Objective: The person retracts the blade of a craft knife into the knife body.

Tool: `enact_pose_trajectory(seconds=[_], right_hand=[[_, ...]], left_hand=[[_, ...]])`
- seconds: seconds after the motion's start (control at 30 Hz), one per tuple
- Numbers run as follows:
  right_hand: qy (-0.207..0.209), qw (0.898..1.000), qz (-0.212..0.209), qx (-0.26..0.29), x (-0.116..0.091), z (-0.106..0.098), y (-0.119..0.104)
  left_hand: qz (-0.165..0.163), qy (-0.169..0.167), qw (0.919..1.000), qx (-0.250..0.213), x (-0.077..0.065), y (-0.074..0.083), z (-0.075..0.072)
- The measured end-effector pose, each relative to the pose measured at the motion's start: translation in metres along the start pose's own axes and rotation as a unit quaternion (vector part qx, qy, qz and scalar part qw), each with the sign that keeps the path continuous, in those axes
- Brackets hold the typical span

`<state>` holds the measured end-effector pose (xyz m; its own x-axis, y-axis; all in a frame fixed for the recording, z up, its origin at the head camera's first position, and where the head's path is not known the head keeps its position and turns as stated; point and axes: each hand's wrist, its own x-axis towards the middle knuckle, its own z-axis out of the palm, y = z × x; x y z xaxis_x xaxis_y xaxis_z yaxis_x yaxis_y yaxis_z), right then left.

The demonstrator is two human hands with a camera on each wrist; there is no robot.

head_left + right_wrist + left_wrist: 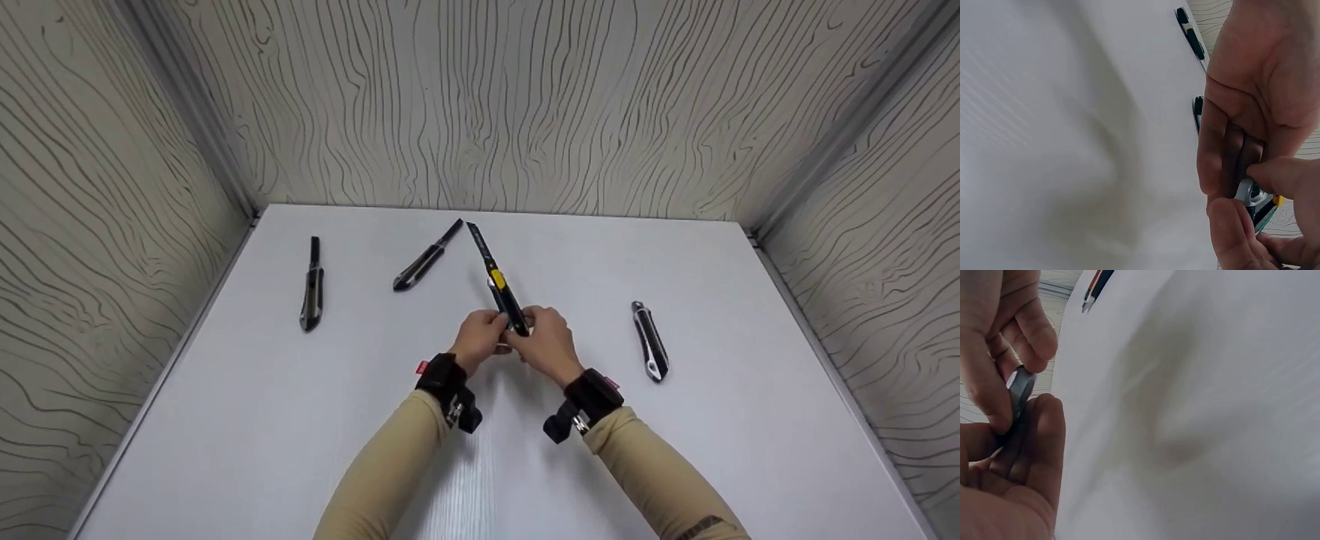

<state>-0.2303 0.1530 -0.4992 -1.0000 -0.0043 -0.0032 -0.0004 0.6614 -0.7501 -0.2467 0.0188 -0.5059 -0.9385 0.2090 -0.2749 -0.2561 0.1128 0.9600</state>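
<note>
Both hands hold one utility knife (pixel 498 279) above the table. It has a black body, a yellow slider and a long dark blade pointing to the far side. My left hand (pixel 480 339) grips the body near its rear, thumb and fingers about it. From the other side, my right hand (pixel 549 343) pinches the butt end. In the left wrist view the grey end (pixel 1022 387) shows between the two hands. The right wrist view shows the silver tail (pixel 1249 193) by the right thumb and fingers; part of the handle is hidden behind fingers.
On the white table (pixel 262 420), one utility knife (pixel 313 289) lies at far left with its blade out. Another knife (pixel 424 266) lies slanted, blade out, near the back. A third knife (pixel 650 343) lies at right, no blade showing. Wood-patterned panels (pixel 472 105) enclose the table.
</note>
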Motion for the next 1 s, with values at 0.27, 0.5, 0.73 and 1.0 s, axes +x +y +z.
enact_pose_trajectory(seconds=[0.27,0.5,0.73,1.0], right_hand=[[-0.026,0.999,-0.038,-0.019,-0.003,-0.005,0.004],[-0.042,0.996,-0.053,-0.066,0.0,-0.016,0.009],[-0.078,0.997,0.01,0.009,0.019,-0.023,0.016],[-0.119,0.979,0.068,0.152,0.033,-0.03,0.014]], left_hand=[[-0.006,-0.004,0.9999,0.011,-0.002,-0.001,-0.001],[-0.007,-0.025,0.9994,0.022,-0.005,-0.008,-0.006],[0.005,-0.058,0.9975,0.041,-0.011,-0.013,-0.006],[0.011,-0.099,0.9939,0.048,-0.016,-0.015,0.001]])
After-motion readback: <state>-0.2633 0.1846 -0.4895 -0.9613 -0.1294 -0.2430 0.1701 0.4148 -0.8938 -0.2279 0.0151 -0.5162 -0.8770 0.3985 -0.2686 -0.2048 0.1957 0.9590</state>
